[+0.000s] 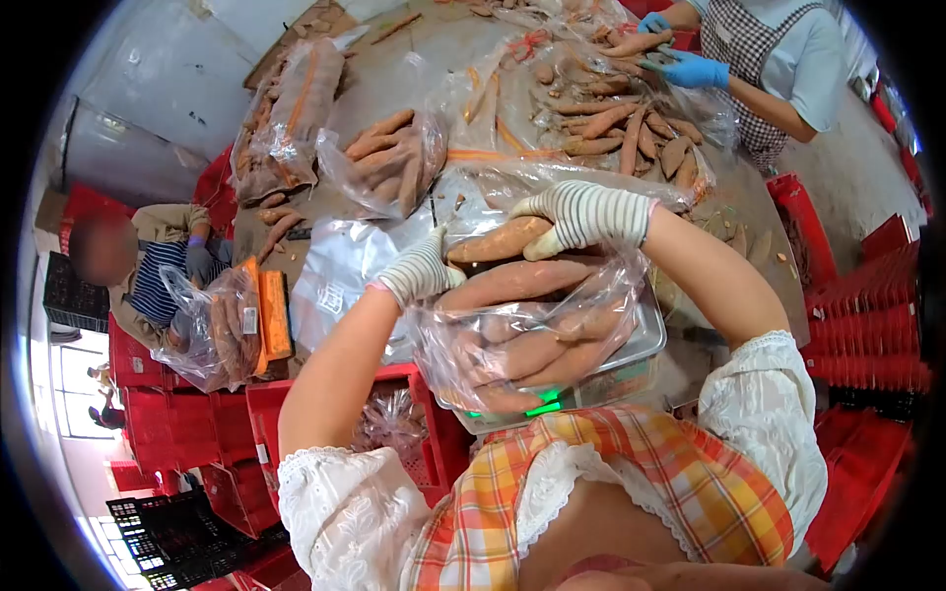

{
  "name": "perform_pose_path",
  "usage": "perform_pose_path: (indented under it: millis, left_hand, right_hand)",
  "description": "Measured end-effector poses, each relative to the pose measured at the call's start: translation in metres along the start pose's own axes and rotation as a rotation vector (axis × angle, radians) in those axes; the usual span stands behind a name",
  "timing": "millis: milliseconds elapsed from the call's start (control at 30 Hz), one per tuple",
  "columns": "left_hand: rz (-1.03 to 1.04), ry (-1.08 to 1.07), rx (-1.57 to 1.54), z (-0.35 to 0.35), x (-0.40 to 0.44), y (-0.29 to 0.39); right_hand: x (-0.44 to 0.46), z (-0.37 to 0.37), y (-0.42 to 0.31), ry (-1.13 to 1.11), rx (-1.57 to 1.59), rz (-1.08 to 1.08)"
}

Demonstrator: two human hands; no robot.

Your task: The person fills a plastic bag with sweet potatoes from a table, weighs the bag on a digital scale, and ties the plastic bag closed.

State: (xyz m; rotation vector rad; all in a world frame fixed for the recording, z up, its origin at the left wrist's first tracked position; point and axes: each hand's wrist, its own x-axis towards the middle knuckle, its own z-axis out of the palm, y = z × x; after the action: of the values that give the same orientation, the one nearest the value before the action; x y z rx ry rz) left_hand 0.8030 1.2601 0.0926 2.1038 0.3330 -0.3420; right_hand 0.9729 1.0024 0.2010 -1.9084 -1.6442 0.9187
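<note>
A clear plastic bag filled with sweet potatoes rests on a scale with green lit digits. My right hand, in a striped white glove, grips a sweet potato at the bag's open top. On the opposite side, my left hand, gloved alike, is at the bag's edge beside that potato's left end; its thumb points up, and whether its fingers pinch the plastic is unclear. Another long sweet potato lies just below, inside the bag. Flat plastic bags lie left of my left hand.
Another filled bag stands beyond my hands. Loose sweet potatoes are piled at the back right, near a co-worker's blue-gloved hand. At left, a person handles a bag by an orange device. A red crate stands below the table.
</note>
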Motion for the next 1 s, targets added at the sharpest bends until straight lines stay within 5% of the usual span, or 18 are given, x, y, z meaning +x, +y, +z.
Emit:
perform_pose_path:
  millis: [33, 100, 233, 300, 500, 600, 767, 900, 1000]
  left_hand:
    - [0.020, 0.011, 0.010, -0.002, 0.002, -0.005]
    - [-0.134, -0.035, 0.236, -0.025, -0.043, 0.088]
    - [0.036, 0.065, 0.219, -0.063, -0.070, 0.084]
    - [-0.086, 0.113, -0.049, -0.072, -0.086, 0.108]
    - [0.261, 0.408, -0.600, -0.054, -0.150, 0.213]
    - [0.379, 0.620, -0.643, -0.036, -0.169, 0.239]
    - [0.566, 0.534, -0.849, -0.044, -0.181, 0.243]
    - [0.654, 0.616, -0.835, -0.041, -0.188, 0.251]
    - [0.896, 0.529, -0.748, -0.045, -0.206, 0.237]
  right_hand:
    - [-0.001, -0.002, -0.003, -0.038, 0.021, 0.024]
    - [0.002, -0.001, 0.004, -0.017, -0.009, -0.041]
    - [0.002, -0.001, -0.001, -0.062, -0.040, -0.029]
    - [0.002, 0.002, -0.009, -0.024, -0.176, -0.014]
    - [-0.007, 0.017, -0.005, 0.089, -0.218, -0.119]
    - [-0.032, 0.014, -0.026, 0.096, -0.296, 0.032]
    - [-0.064, 0.005, 0.002, 0.196, -0.485, 0.133]
    - [-0.102, -0.043, -0.019, 0.828, -0.906, 0.052]
    - [-0.122, -0.046, -0.053, 0.916, -1.005, 0.048]
